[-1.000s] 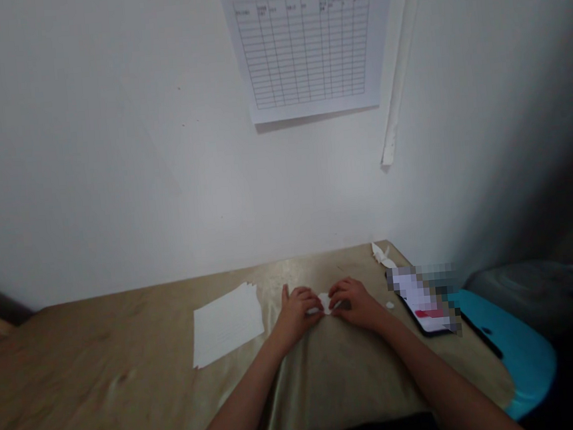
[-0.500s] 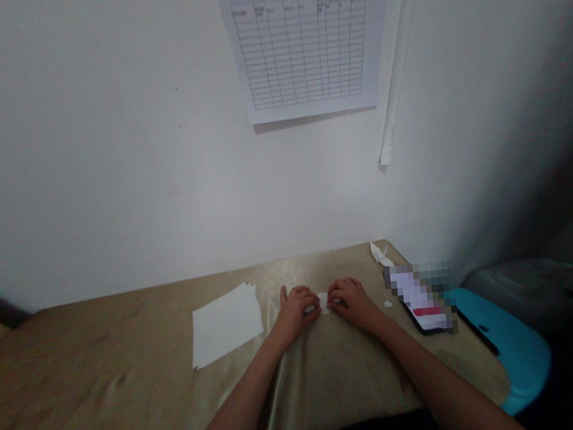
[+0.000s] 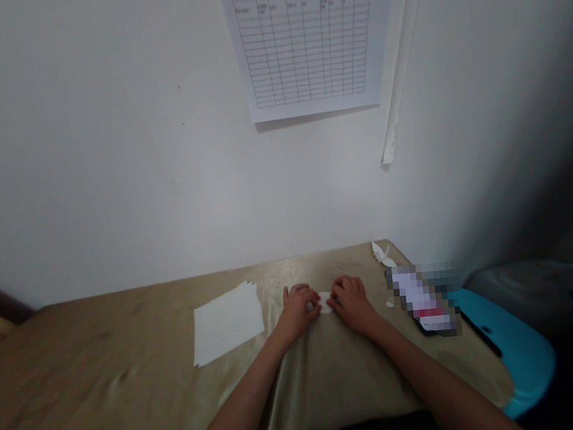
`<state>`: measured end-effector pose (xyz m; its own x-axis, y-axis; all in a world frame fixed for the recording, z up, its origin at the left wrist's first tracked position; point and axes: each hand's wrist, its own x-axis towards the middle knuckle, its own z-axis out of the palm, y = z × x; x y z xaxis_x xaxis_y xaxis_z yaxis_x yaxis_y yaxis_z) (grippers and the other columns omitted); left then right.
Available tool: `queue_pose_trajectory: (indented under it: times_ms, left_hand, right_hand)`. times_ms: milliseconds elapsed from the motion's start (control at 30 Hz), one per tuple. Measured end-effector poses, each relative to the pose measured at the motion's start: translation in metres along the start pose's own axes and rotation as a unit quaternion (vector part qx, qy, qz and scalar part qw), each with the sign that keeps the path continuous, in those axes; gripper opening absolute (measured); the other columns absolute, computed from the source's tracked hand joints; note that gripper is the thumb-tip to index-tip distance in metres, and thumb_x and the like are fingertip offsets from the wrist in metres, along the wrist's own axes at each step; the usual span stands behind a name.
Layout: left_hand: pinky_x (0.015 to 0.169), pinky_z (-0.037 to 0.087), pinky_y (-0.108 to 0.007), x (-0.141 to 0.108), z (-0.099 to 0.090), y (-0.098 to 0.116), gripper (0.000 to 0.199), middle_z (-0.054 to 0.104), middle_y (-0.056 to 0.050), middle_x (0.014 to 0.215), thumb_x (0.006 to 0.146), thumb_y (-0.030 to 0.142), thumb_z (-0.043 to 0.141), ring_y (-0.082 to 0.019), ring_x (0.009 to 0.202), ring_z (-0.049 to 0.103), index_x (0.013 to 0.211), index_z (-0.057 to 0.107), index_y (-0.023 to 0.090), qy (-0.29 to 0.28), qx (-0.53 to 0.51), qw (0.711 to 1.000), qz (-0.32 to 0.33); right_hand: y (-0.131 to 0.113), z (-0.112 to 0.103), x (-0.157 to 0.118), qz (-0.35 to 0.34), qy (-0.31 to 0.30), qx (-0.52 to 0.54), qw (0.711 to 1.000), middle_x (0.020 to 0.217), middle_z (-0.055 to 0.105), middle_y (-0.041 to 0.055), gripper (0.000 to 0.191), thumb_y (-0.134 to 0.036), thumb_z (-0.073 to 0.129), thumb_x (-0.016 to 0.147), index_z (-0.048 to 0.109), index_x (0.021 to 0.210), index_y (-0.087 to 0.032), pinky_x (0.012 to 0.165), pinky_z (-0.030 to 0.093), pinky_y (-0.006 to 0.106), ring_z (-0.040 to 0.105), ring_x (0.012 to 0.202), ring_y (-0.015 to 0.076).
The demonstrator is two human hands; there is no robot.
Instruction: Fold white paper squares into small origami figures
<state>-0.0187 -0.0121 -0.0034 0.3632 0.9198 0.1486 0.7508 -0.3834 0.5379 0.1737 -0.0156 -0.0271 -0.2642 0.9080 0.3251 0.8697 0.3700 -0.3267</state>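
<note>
Between my hands, low over the cloth-covered table, is a small white piece of paper (image 3: 325,302). My left hand (image 3: 298,307) pinches its left side with thumb and fingers curled together. On the right side, my right hand (image 3: 350,300) grips the paper the same way, fingers bent over it. Much of the paper's edges is hidden under the fingertips, so its exact shape cannot be made out. Left of my left hand lies a stack of white paper sheets (image 3: 228,324) with uneven corners.
A phone (image 3: 422,300), its screen blurred out, lies at the right, with a small paper scrap (image 3: 390,304) beside it. Crumpled white paper (image 3: 381,255) sits in the far corner. A turquoise chair or stool (image 3: 524,355) adjoins the table's right edge. A printed table sheet (image 3: 310,52) hangs on the wall.
Both hands stay at the paper, with only slight shifts of the fingers. The whole view has moved a little as the head turned slightly.
</note>
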Motion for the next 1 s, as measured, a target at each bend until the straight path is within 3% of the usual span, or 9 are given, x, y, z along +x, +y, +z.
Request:
queue_pose_trajectory:
  times_ms: [533, 667, 1000]
  left_hand:
    - [0.117, 0.007, -0.064, 0.004, 0.005, -0.004, 0.008, 0.069, -0.007, 0.116, 0.085, 0.020, 0.062, -0.026, 0.132, 0.048, 0.091, 0.068, 0.021, -0.005, 0.055, 0.998, 0.029]
    - [0.115, 0.009, -0.067, 0.003, 0.005, -0.005, 0.017, 0.065, -0.006, 0.124, 0.087, 0.023, 0.062, -0.027, 0.135, 0.044, 0.102, 0.070, 0.027, -0.010, 0.055, 0.998, 0.021]
    - [0.110, 0.000, -0.076, -0.001, -0.001, 0.009, 0.007, 0.069, 0.001, 0.114, 0.085, 0.036, 0.070, -0.027, 0.122, 0.049, 0.087, 0.076, 0.032, 0.014, 0.061, 0.998, -0.003]
  right_hand:
    - [-0.006, 0.001, 0.002, 0.017, -0.003, -0.005, 1.000, 0.121, 0.057, 0.0138, 0.014, -0.030, 0.059, 0.090, 0.067, 0.092, -0.019, 0.111, 0.024, 0.054, 0.046, 0.119, 0.0299]
    - [-0.006, 0.002, 0.003, 0.021, -0.001, -0.016, 1.000, 0.119, 0.057, 0.0138, 0.015, -0.032, 0.059, 0.090, 0.067, 0.094, -0.019, 0.109, 0.026, 0.054, 0.047, 0.117, 0.0302]
    - [-0.006, 0.002, -0.001, 0.011, 0.014, -0.011, 1.000, 0.116, 0.055, 0.0124, 0.017, -0.036, 0.059, 0.091, 0.063, 0.099, -0.021, 0.109, 0.028, 0.055, 0.048, 0.114, 0.0287]
